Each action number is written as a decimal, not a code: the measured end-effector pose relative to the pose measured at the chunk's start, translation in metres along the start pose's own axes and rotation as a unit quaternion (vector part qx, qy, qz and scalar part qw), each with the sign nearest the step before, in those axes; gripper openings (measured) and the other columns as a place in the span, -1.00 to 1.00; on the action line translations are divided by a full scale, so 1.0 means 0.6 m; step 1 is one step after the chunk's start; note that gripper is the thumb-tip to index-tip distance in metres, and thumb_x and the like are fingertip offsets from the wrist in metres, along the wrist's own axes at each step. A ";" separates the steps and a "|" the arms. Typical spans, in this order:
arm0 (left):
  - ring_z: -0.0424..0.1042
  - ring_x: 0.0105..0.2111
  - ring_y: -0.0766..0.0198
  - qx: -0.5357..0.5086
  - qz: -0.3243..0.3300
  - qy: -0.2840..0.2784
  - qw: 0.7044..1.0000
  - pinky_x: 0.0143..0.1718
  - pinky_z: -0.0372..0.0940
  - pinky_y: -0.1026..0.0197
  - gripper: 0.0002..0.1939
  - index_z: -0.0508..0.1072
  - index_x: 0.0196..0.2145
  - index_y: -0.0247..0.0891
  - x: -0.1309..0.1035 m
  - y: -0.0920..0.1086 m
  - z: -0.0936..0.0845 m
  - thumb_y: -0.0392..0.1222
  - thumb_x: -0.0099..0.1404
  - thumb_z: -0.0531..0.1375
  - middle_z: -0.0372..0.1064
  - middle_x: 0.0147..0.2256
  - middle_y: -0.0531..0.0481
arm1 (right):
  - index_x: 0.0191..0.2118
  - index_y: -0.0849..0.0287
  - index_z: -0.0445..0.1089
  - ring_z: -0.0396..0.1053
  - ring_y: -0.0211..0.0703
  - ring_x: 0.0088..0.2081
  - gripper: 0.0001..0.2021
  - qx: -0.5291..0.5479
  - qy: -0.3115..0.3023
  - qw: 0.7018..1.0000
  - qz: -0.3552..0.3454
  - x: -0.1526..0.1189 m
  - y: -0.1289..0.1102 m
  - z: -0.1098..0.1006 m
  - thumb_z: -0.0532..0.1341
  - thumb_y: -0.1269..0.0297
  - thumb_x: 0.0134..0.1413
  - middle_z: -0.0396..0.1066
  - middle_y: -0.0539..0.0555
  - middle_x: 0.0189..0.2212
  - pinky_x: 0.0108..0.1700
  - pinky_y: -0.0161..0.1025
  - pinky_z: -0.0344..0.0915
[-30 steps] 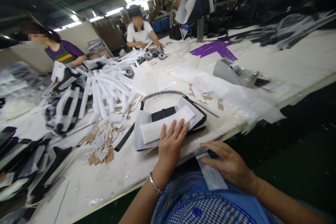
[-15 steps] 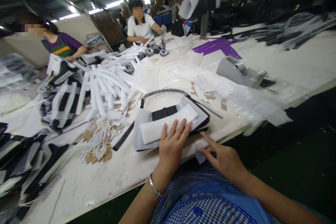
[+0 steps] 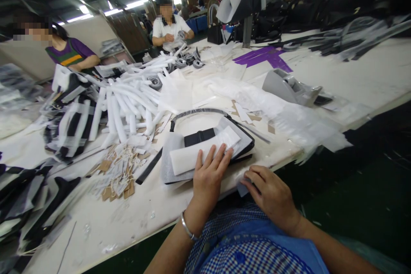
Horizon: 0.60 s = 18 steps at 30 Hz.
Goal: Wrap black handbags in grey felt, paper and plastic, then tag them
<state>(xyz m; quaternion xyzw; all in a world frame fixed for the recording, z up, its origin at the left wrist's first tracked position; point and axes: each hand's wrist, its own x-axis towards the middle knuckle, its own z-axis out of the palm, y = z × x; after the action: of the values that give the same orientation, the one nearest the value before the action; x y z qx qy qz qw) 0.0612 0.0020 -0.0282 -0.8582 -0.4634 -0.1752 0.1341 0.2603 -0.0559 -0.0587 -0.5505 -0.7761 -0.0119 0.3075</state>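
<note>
Film pinched in right hand, fingers now curled back from bag; foam under spread left hand, likely steadying bag.

Through my remote feed, I see a silver bangle on the left wrist and blue-and-white checked clothing with a solid blue panel.
</note>
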 end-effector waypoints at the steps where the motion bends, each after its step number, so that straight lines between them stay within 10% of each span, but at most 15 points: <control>1: 0.10 0.33 0.18 0.001 0.000 0.001 1.000 0.39 -0.07 -0.16 -0.48 0.04 0.36 0.01 0.000 0.000 0.000 -0.22 0.51 -0.01 0.04 0.34 0.16 | -0.10 0.15 0.44 0.42 -0.03 -0.12 -0.86 0.001 0.001 1.000 -0.013 0.001 0.001 -0.001 0.13 0.36 0.36 0.44 0.18 -0.12 -0.05 -0.13 0.33; 18: 0.14 0.32 0.15 0.006 0.004 0.004 1.000 0.35 0.04 -0.17 -0.49 0.06 0.36 -0.01 0.001 -0.001 0.000 -0.23 0.51 -0.03 0.03 0.34 0.18 | 0.23 0.24 0.33 0.35 0.04 0.02 -0.63 -0.024 -0.029 0.987 -0.155 -0.031 0.033 0.002 0.09 0.28 0.41 0.45 0.19 0.00 0.20 0.06 0.12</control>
<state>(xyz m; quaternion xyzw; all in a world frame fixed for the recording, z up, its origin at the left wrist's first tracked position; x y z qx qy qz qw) 0.0610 0.0030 -0.0278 -0.8585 -0.4607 -0.1754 0.1415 0.2808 -0.0633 -0.0751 -0.4308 -0.8601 -0.0626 0.2660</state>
